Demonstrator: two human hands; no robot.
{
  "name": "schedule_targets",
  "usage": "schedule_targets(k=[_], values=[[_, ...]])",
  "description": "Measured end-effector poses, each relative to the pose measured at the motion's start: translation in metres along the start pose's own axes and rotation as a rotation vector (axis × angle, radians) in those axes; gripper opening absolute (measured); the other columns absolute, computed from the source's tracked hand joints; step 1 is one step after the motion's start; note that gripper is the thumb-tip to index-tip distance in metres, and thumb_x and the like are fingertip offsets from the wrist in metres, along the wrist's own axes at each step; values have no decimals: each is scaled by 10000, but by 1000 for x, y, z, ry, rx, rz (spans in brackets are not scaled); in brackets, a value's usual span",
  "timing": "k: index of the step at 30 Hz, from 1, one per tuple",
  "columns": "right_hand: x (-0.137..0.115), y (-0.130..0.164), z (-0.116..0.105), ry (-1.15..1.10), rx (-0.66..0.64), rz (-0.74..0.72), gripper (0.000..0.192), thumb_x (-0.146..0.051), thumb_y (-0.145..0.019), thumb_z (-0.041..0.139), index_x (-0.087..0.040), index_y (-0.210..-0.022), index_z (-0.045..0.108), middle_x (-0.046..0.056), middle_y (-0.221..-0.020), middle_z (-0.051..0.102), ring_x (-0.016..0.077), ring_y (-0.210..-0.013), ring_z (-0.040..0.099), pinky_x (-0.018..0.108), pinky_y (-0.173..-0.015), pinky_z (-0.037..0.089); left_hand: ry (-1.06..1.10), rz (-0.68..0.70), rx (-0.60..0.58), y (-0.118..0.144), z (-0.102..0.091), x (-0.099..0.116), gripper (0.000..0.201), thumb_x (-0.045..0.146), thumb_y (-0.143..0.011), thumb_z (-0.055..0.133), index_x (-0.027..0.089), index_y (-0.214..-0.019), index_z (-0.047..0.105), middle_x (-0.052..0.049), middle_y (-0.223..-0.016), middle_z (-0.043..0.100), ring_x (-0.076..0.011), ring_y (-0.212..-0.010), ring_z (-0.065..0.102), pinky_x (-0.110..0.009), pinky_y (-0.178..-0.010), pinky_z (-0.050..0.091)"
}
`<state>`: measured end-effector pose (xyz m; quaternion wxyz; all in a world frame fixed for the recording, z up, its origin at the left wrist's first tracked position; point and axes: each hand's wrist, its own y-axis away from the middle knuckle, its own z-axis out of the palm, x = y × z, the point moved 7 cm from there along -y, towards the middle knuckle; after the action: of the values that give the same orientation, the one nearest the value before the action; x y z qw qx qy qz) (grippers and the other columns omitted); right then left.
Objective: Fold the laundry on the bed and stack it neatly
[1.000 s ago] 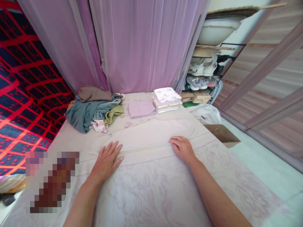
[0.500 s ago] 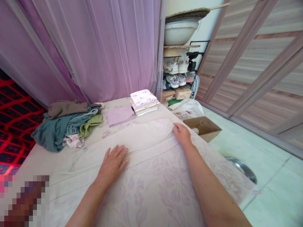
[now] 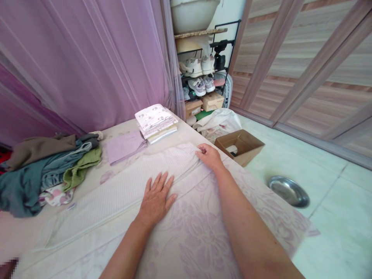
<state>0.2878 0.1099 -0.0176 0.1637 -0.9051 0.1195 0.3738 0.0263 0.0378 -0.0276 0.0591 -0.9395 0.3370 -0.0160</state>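
Observation:
A long pale lilac ribbed cloth (image 3: 128, 190) lies spread flat across the bed (image 3: 203, 240), which has a floral cover. My left hand (image 3: 157, 197) rests flat on the cloth's near edge, fingers apart. At the cloth's right end my right hand (image 3: 208, 155) has its fingers closed on the corner. A folded lilac cloth (image 3: 124, 145) and a stack of folded white printed cloths (image 3: 155, 122) sit beyond, near the curtain.
A heap of unfolded clothes (image 3: 43, 170) lies at the left of the bed. A purple curtain (image 3: 87, 66) hangs behind. On the floor to the right are a cardboard box (image 3: 240, 145), a steel bowl (image 3: 289, 190), a plastic bag (image 3: 217, 120) and a shoe rack (image 3: 203, 73).
The view has swung right. My right hand slid along the cloth to its right corner and closed on it. My left hand stayed flat on the near edge.

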Motion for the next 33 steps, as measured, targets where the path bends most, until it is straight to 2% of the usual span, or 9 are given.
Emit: schedule_targets(k=[6,11,13,16,19,22,25,28,33], values=[[0,0,-3,-65,80,-44,318,-213,-693,574,-222,-996,671,23,-904,679,173,-761,609,315,-742,490,-37,-9,-16,-1,-1,2,528,486,-941,366,339,-1447,344,-45,-1534,316,-275,-1401,287,-535,-1109,217],[-49,11,-21,-22,324,-311,318,-219,-804,486,-176,-1076,645,98,-1058,665,226,-1009,583,376,-947,437,-48,-29,-22,-3,-4,4,545,478,-929,388,303,-1445,359,-56,-1524,335,-275,-1395,299,-543,-1106,223],[-74,19,-9,25,241,-422,324,-232,-860,450,-179,-1123,631,98,-1117,658,213,-1068,565,359,-984,411,-48,-30,-24,-4,-4,4,555,477,-927,391,284,-1446,361,-61,-1525,332,-277,-1395,297,-544,-1109,221],[-94,29,25,166,-20,-528,346,-264,-890,474,-190,-1203,602,101,-1296,582,213,-1207,494,377,-1044,350,-36,-39,-30,-4,-5,5,579,480,-927,387,242,-1453,350,-70,-1526,328,-281,-1400,286,-544,-1116,211],[-86,35,49,307,-157,-515,370,-308,-890,516,-171,-1225,593,135,-1392,498,249,-1326,379,438,-1090,271,9,-60,-42,-4,-3,5,615,490,-922,392,205,-1463,327,-83,-1521,334,-281,-1404,276,-542,-1126,200],[-78,35,55,362,-160,-500,376,-327,-905,498,-158,-1227,594,149,-1407,481,263,-1354,342,451,-1102,243,115,-67,-46,-2,-3,1,651,505,-910,411,179,-1465,315,-98,-1511,349,-279,-1404,279,-543,-1134,198],[-77,34,54,348,-126,-516,357,-322,-907,491,-175,-1211,607,139,-1396,495,262,-1344,357,459,-1099,251,296,-96,-24,-6,-9,-18,555,473,-924,386,194,-1403,426,-83,-1428,482,-244,-1336,407,-488,-1117,290],[-77,33,50,294,-83,-526,296,-288,-902,491,-201,-1132,655,113,-1351,542,243,-1305,407,440,-1085,286,424,-204,19,-21,-21,-57,427,421,-927,369,223,-1222,607,-50,-1213,661,-201,-1120,601,-371,-991,457],[-73,30,45,172,-28,-507,262,-239,-893,478,-191,-1006,709,108,-1280,597,217,-1212,500,387,-1051,347,267,-297,5,-69,-39,-107,337,296,-875,483,225,-1162,645,-45,-1202,657,-179,-898,663,-308,-865,508]])
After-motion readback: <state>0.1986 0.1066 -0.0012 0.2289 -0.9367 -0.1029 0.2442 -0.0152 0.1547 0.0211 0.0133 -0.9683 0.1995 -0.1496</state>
